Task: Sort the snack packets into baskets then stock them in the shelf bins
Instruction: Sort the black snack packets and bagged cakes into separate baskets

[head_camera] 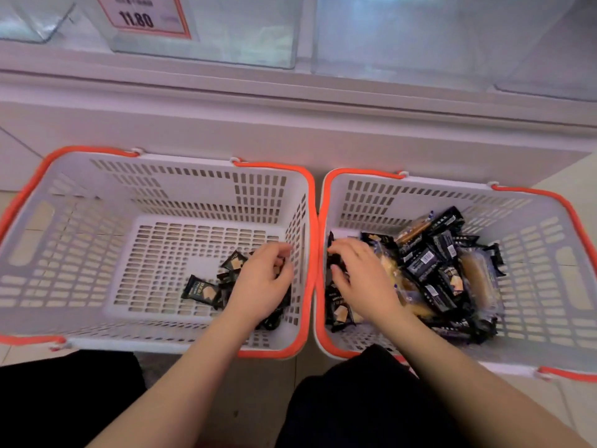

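I read "11.80" in bold black digits on the orange-bordered price tag (pixel 143 15) fixed to the clear shelf bin (pixel 206 43). The smaller print above it was too blurred for me, as was the lettering on the black snack packets (pixel 423 263).

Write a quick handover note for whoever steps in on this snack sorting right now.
Left hand: in the left basket, fingers curled over the few black packets there; grip unclear.
Right hand: in the right basket, fingers on a black packet at its left wall.
Done: a few black packets moved left.
Left: mixed pile of black and clear packets still unsorted; shelf bins not yet stocked.
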A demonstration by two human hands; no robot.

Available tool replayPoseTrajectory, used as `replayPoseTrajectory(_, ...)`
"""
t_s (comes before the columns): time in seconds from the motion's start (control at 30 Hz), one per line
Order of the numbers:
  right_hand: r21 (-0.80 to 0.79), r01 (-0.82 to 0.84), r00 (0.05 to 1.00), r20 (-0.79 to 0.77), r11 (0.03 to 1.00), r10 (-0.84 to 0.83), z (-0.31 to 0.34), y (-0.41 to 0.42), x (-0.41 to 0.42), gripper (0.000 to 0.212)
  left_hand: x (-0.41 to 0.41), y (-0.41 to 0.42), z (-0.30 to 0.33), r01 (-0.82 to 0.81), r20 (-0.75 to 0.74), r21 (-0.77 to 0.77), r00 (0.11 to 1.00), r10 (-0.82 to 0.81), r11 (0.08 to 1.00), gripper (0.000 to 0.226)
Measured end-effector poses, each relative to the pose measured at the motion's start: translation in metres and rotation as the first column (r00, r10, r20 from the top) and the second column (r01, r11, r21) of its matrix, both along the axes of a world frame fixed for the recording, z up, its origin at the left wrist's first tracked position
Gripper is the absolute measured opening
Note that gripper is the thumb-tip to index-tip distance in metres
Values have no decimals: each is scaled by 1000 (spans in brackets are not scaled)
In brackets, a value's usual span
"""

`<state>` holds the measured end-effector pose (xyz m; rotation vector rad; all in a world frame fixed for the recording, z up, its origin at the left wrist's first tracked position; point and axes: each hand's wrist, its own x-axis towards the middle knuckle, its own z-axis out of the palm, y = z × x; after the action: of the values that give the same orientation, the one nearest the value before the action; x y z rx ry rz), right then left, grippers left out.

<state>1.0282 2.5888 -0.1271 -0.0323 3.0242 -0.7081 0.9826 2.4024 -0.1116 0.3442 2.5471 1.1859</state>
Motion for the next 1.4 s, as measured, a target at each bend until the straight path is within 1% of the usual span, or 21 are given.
replayPoseTrajectory(0.07, 35, 106, 988, 110, 994, -110, -14, 26, 21, 27, 0, 28, 14, 147, -106, 42, 984, -142, 988, 30)
replayPoseTrajectory(0.17, 98, 240, 929, 264, 966, -258, -33, 65, 45, 27, -3, 70, 21, 322, -141, 30, 939, -315, 946, 29)
replayPoseTrajectory(0.23, 102, 371, 866, 321, 923, -383, -40, 91, 53, 30, -7, 97, 13, 407, -104, -21, 908, -407, 913, 31)
replayPoseTrajectory(0.33, 101, 541, 764, 356, 835, -537, -50, 127, 53, 34, -15, 136, -9, 538, -2, -139, 840, -543, 832, 30)
replayPoseTrajectory(0.4, 111, 584, 742, 331, 804, -584, -57, 148, 47, 37, -22, 163, -28, 593, 57, -209, 801, -596, 777, 31)
replayPoseTrajectory(0.43, 112, 581, 753, 302, 806, -585, -60, 157, 43, 38, -25, 176, -37, 610, 84, -233, 789, -609, 757, 32)
replayPoseTrajectory(0.5, 118, 504, 820, 247, 856, -517, -66, 171, 35, 40, -31, 202, -53, 623, 127, -261, 779, -614, 737, 36)
replayPoseTrajectory(0.57, 178, 313, 906, 239, 933, -350, -75, 179, 27, 42, -35, 224, -67, 624, 160, -292, 779, -606, 725, 39)
replayPoseTrajectory(0.63, 257, 88, 944, 286, 962, -162, -86, 183, 21, 46, -37, 243, -79, 617, 165, -337, 782, -601, 711, 41)
replayPoseTrajectory(0.67, 280, 3, 942, 320, 960, -96, -91, 184, 19, 48, -38, 250, -85, 614, 160, -358, 782, -602, 703, 43)
replayPoseTrajectory(0.73, 329, -94, 930, 366, 940, -35, -98, 188, 20, 51, -39, 261, -94, 616, 161, -388, 778, -607, 686, 45)
replayPoseTrajectory(0.83, 476, -150, 943, 331, 866, -19, -99, 198, 30, 49, -38, 274, -107, 621, 181, -422, 771, -610, 660, 42)
replayPoseTrajectory(0.9, 518, -146, 937, 346, 843, -51, -99, 205, 35, 44, -35, 282, -114, 591, 176, -453, 793, -583, 667, 43)
replayPoseTrajectory(0.97, 477, -112, 921, 379, 872, -89, -97, 210, 39, 41, -32, 289, -122, 551, 153, -496, 817, -556, 672, 46)
replayPoseTrajectory(1.03, 399, -14, 923, 359, 917, -142, -94, 216, 41, 44, -30, 293, -128, 530, 142, -521, 827, -545, 669, 49)
replayPoseTrajectory(1.1, 298, 179, 922, 281, 938, -265, -90, 222, 41, 49, -28, 294, -134, 520, 144, -522, 835, -531, 676, 49)
replayPoseTrajectory(1.17, 146, 397, 880, 220, 906, -421, -89, 226, 36, 50, -25, 293, -138, 513, 141, -502, 843, -519, 696, 47)
replayPoseTrajectory(1.2, 84, 469, 854, 209, 879, -476, -89, 228, 33, 52, -24, 293, -138, 513, 137, -486, 845, -518, 708, 46)
replayPoseTrajectory(1.27, 34, 522, 829, 216, 852, -516, -94, 229, 24, 56, -20, 288, -136, 515, 128, -448, 846, -517, 731, 42)
replayPoseTrajectory(1.4, 71, 496, 824, 277, 866, -494, -109, 225, 12, 68, -18, 266, -129, 495, 143, -393, 866, -480, 775, 37)
